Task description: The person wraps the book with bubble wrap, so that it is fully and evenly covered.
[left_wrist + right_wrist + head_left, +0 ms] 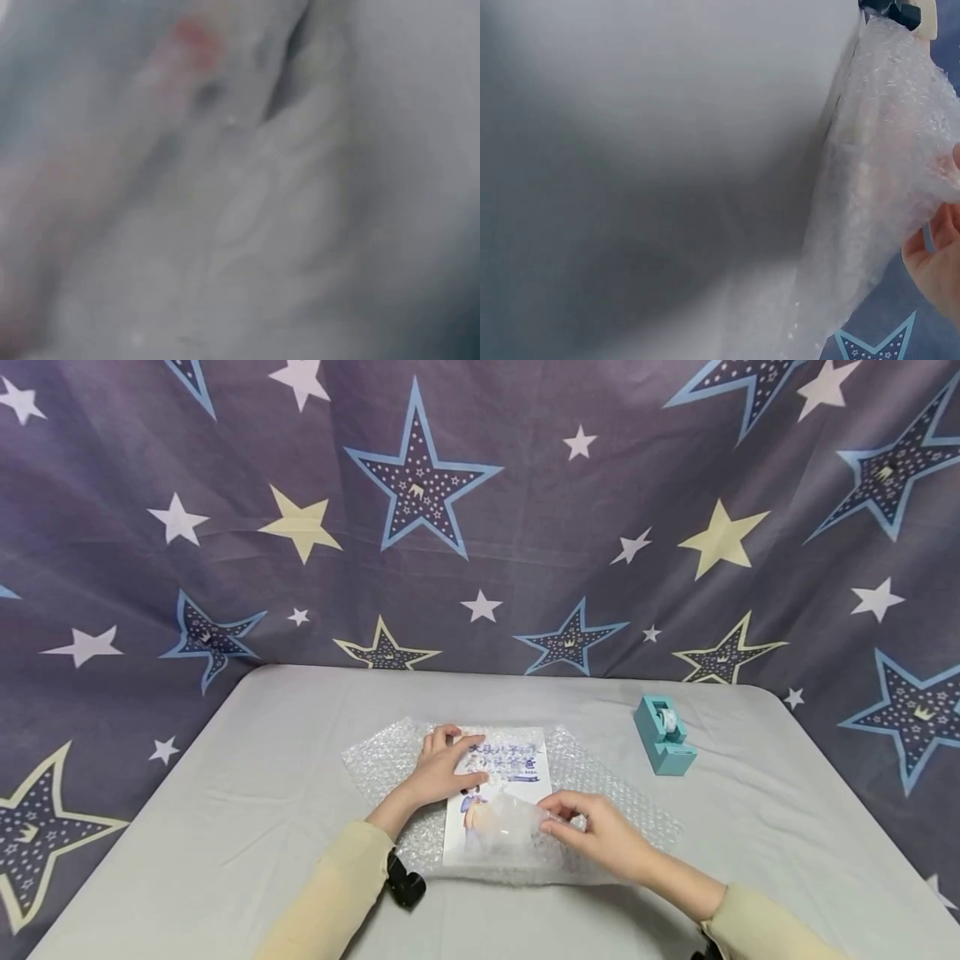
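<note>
- One book [521,789] lies left of the pinch, partly under wrap [592,768]
- Right hand [603,835] pinches that wrap
- Left hand [438,770], fingers spread, rests on the book
- Dispenser [670,749] beyond the pinch, rightward

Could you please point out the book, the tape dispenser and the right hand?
Book [507,787]: head view, on its white front cover.
Tape dispenser [666,739]: head view, mid-body.
Right hand [602,835]: head view, back of the hand.

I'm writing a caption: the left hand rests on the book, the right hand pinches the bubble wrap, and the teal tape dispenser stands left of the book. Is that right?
Not quite: the teal tape dispenser stands right of the book, as the head view shows. The rest of your caption holds.
</note>
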`<state>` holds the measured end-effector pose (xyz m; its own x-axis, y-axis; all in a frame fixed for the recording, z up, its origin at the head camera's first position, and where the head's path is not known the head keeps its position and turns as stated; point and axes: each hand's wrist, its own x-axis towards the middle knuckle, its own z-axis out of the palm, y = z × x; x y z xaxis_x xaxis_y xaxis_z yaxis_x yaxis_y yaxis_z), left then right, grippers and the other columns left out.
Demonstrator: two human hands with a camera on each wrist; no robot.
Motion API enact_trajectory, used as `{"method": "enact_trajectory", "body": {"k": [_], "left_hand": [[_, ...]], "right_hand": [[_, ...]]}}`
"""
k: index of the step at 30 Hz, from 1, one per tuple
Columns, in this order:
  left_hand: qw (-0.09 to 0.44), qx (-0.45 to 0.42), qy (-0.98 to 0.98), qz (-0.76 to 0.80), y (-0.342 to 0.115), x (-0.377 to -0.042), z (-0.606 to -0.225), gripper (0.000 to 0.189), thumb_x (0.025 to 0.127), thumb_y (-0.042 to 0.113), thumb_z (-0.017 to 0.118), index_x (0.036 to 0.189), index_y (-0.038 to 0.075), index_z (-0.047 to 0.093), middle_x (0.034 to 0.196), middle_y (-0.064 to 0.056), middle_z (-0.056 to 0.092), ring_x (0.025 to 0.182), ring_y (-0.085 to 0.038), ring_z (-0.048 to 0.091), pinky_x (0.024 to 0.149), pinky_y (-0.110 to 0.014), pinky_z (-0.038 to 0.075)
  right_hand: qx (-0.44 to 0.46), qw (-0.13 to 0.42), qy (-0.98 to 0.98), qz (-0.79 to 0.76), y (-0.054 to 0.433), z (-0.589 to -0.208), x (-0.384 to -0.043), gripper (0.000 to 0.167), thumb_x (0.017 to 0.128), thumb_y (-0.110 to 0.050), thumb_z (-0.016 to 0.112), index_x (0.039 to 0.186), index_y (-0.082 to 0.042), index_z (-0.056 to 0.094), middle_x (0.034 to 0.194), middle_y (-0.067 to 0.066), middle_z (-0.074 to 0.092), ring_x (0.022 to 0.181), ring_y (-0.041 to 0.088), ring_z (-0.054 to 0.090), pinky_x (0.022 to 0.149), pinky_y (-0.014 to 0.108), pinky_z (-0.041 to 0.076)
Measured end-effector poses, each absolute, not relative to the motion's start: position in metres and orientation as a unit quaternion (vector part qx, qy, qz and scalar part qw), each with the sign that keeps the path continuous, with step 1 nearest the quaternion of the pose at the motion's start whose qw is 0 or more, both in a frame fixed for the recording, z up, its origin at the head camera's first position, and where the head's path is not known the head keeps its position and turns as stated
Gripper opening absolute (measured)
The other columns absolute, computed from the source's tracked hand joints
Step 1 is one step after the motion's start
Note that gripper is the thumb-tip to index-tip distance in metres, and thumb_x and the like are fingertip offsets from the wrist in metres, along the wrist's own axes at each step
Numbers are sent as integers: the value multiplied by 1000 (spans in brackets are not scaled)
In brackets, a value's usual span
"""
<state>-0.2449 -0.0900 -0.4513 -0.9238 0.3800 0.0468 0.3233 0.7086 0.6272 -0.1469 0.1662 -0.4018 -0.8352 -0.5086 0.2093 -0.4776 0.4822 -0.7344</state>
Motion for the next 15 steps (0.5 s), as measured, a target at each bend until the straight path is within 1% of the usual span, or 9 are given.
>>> {"method": "enact_trajectory", "body": {"k": [6, 15], "left_hand": [[42, 189, 925, 326, -89, -244, -451, 59, 82, 39, 64, 135, 24, 43, 133, -11, 23, 117, -28, 21, 92, -48, 29], [39, 193, 923, 331, -89, -243, -451, 58, 83, 39, 63, 135, 24, 44, 134, -11, 23, 116, -28, 21, 92, -48, 27]], "right_hand": [[-272, 0, 869, -414, 165, -405, -155, 15, 87, -25, 60, 97, -15, 66, 82, -8, 65, 74, 3, 54, 62, 22, 45], [-262, -20, 876, -405, 164, -410, -170, 17, 86, -19, 62, 101, -12, 65, 76, -7, 63, 67, 2, 54, 56, 21, 46]]}}
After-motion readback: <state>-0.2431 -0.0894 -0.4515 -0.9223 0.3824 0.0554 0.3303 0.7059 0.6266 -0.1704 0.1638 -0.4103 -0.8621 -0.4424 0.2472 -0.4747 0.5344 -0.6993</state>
